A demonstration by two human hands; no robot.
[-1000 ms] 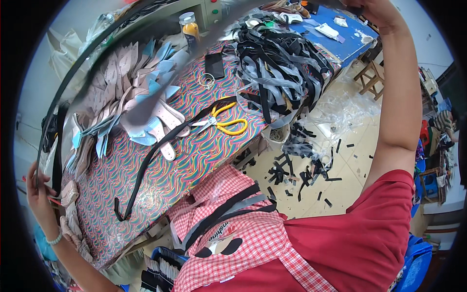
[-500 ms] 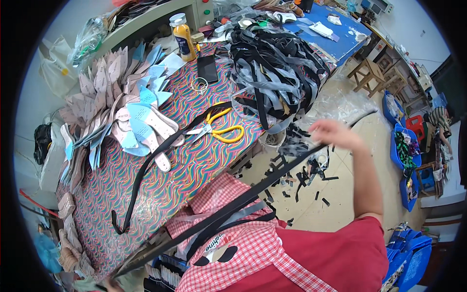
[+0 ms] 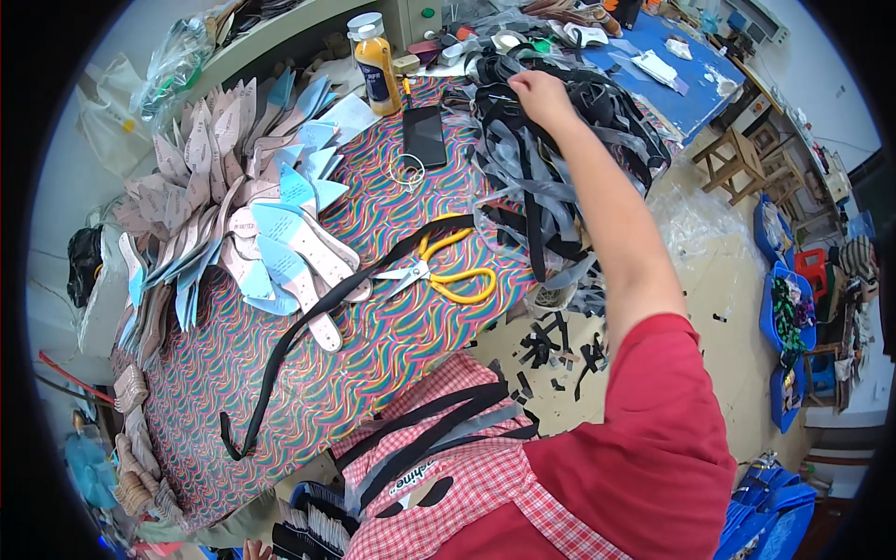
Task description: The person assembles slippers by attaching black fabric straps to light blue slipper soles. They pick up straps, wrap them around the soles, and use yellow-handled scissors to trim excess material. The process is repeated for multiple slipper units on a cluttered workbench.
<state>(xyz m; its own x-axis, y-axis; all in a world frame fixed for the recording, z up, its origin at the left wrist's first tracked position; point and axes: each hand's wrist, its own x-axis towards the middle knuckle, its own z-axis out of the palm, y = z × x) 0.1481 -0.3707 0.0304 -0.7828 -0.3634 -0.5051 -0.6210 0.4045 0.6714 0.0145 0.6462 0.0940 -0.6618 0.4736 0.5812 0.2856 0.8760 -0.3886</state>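
Note:
My right hand (image 3: 541, 93) reaches far across the table, and its fingers are closed in a heap of black and grey straps (image 3: 551, 177) at the far right corner. One long black strap (image 3: 308, 313) lies slantwise on the wavy multicoloured tablecloth (image 3: 392, 355). Several more black and grey straps (image 3: 429, 434) hang over my checked apron at the near edge. Yellow-handled scissors (image 3: 448, 271) lie beside the long strap. Of my left hand, only a fingertip (image 3: 250, 549) shows at the bottom edge.
Fanned stacks of blue, pink and grey insole shapes (image 3: 243, 215) fill the table's left side. A black phone (image 3: 425, 135) and an orange bottle (image 3: 378, 61) stand at the back. Strap offcuts (image 3: 560, 341) litter the floor. A blue table (image 3: 672, 65), a wooden stool (image 3: 728, 159) and blue bins (image 3: 789, 308) stand to the right.
My right arm swung down from holding a long strap stretched overhead, then forward onto the strap heap. The strap now lies over my apron. My left hand dropped out of sight.

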